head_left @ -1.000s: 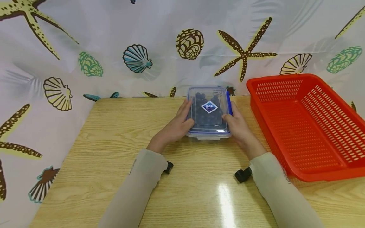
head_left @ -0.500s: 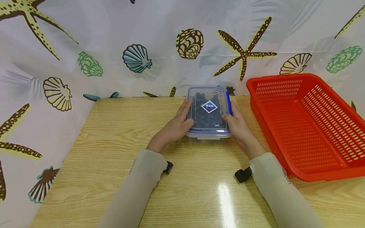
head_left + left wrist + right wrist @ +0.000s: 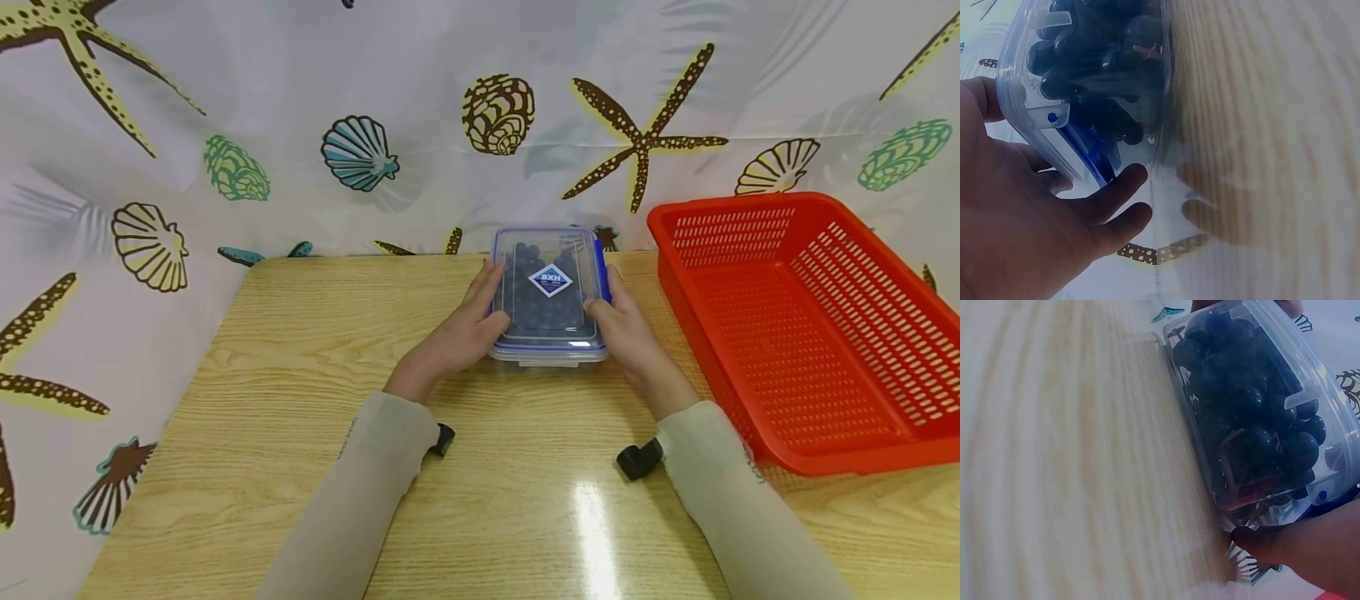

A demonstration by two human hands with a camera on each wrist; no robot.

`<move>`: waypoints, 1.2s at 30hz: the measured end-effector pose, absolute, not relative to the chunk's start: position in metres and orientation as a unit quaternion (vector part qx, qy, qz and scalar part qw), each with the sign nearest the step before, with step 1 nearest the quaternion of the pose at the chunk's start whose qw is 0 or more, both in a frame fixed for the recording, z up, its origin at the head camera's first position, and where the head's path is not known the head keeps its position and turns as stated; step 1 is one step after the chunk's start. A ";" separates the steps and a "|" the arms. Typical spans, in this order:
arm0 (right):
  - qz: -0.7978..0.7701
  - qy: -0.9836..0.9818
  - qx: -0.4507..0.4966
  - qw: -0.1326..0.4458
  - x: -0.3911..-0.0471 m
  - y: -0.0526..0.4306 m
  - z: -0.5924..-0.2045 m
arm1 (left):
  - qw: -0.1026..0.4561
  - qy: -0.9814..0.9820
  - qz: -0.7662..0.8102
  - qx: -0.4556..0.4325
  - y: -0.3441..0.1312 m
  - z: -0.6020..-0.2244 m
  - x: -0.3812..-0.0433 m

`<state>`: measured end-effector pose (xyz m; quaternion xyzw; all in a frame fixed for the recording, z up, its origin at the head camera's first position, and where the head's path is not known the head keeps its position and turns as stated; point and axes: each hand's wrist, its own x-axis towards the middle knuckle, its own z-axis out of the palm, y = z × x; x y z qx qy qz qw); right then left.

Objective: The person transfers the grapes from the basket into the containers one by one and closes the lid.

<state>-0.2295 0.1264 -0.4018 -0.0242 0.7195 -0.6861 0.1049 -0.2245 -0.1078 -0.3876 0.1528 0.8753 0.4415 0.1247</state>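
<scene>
A clear plastic food container (image 3: 550,312) with a blue-edged lid and a diamond-shaped label stands on the wooden table, near its far edge. Dark round fruit, which look like grapes (image 3: 1247,406), fill much of it. On its left side my left hand (image 3: 467,335) grips it, thumb over the lid's edge and fingers along the wall. My right hand (image 3: 628,329) holds the opposite side, its thumb also on the lid. A blue latch (image 3: 602,271) shows along the right edge, partly behind that hand. The left wrist view shows another blue latch (image 3: 1088,150) hanging beside the container.
A red slotted plastic basket (image 3: 750,417) stands on the right, close to my right forearm. Behind the wooden table (image 3: 300,375) hangs a white cloth (image 3: 435,50) printed with shells and starfish. A small black device (image 3: 640,460) sits at my right cuff.
</scene>
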 end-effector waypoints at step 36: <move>-0.683 0.723 -0.020 0.106 -0.228 0.126 -0.401 | 0.134 0.883 0.426 0.145 -0.106 -0.381 -0.222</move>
